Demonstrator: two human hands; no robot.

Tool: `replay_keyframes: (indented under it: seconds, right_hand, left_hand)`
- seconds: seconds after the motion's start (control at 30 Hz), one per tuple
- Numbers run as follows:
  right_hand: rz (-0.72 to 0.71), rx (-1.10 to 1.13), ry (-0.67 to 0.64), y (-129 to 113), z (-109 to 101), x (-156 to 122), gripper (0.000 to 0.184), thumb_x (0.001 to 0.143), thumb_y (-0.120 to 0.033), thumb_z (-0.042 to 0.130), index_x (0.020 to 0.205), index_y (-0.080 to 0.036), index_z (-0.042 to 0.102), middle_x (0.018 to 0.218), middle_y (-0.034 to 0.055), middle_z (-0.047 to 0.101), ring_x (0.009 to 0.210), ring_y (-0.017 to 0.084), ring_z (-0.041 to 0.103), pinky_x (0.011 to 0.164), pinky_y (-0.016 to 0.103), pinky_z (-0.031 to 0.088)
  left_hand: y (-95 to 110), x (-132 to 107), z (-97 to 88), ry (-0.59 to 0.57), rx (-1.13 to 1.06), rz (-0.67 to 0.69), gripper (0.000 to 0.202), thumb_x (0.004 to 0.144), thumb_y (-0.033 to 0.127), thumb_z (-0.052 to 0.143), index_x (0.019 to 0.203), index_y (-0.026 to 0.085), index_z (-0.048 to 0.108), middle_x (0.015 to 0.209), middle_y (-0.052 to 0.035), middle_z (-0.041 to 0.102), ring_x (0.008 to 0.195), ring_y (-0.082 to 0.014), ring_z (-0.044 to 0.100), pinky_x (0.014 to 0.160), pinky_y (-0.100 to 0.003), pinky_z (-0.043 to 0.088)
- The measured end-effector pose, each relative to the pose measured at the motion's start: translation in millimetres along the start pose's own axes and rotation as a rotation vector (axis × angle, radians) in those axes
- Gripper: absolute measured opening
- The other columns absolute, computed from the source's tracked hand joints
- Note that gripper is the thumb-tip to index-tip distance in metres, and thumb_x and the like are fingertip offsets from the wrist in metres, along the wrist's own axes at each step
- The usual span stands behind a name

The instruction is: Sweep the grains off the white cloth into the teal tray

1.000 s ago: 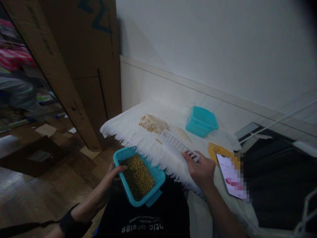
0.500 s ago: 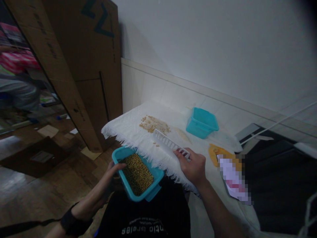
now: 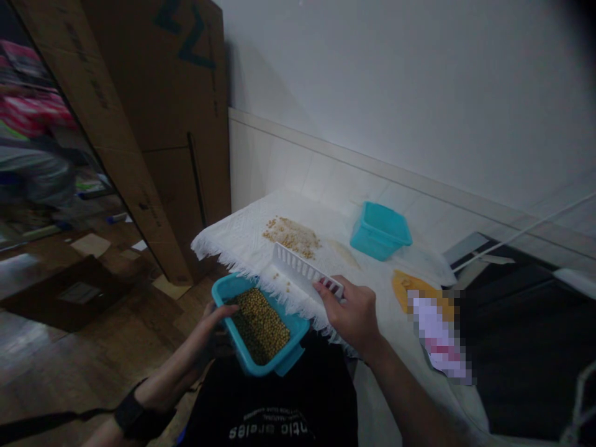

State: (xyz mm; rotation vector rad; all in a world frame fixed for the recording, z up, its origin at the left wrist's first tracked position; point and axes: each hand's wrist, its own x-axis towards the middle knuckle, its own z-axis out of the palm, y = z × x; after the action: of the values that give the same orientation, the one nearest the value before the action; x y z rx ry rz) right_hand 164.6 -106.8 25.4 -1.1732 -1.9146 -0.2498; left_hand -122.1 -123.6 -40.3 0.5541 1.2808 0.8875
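With my left hand [image 3: 216, 326] I grip the left rim of a turquoise plastic basket [image 3: 295, 323], thumb over the edge. It holds yellow soybeans [image 3: 263, 316] and, on its left side, smaller dark green beans [image 3: 246, 335]. The basket is tilted below the fringed edge of a white cloth [image 3: 242, 239]. My right hand [image 3: 351, 307] is closed around the near end of a white slotted plastic strip [image 3: 300, 264], which stands on edge on the cloth. A few loose beans lie between strip and fringe. Beyond it is a pile of beans and pale grains [image 3: 293, 236].
A second turquoise basket [image 3: 379, 233] stands on the cloth near the wall. Orange packaging [image 3: 405, 288] and a blurred-out item [image 3: 437, 335] lie to the right. A tall cardboard box [image 3: 162, 124] rises at the left. A person [image 3: 37, 118] is partly visible far left.
My right hand has drawn the white strip left and toward the basket, and the few loose beans have moved with it toward the fringe. The left hand and basket have barely moved.
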Motion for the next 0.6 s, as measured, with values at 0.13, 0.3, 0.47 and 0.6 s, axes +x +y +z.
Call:
replay_keyframes:
  seconds: [0.13,0.3,0.47,0.6]
  right_hand:
    - [-0.018,0.024,0.004,-7,2,-5,0.032,0.111,-0.027,0.062,0.083,-0.019,0.077,0.061,-0.0004,0.074,0.046,0.013,0.069,0.050,0.021,0.050]
    - [-0.191,0.011,0.030,-30,10,-24,0.022,0.105,-0.010,0.057,0.103,-0.015,0.078,0.080,0.0067,0.085,0.060,0.017,0.080,0.057,0.024,0.060]
    - [-0.251,0.059,0.045,-56,3,-40,0.033,0.097,-0.003,0.055,0.119,-0.017,0.077,0.099,0.0092,0.090,0.081,0.020,0.087,0.073,0.026,0.069]
    - [-0.028,-0.123,0.143,-37,-14,-41,0.019,0.106,-0.021,0.064,0.105,-0.023,0.083,0.087,0.0066,0.088,0.067,0.021,0.084,0.065,0.028,0.065]
  left_hand:
    - [1,-2,1.1,-0.002,-0.001,-0.002,0.069,0.086,0.053,0.084,0.145,0.032,0.055,0.109,-0.0072,0.079,0.088,-0.0294,0.081,0.083,-0.044,0.066]
    - [-3,1,-1.5,-0.010,-0.014,-0.004,0.068,0.084,0.055,0.086,0.140,0.030,0.058,0.111,-0.0078,0.080,0.093,-0.0321,0.082,0.084,-0.046,0.067]
    - [-3,2,-2.3,-0.013,-0.013,-0.002,0.067,0.083,0.053,0.088,0.138,0.028,0.059,0.108,-0.0088,0.080,0.095,-0.0329,0.082,0.083,-0.046,0.068]
    - [-2,4,-2.3,-0.002,-0.005,-0.005,0.064,0.087,0.050,0.086,0.140,0.029,0.058,0.103,-0.0070,0.077,0.087,-0.0317,0.082,0.081,-0.047,0.069]
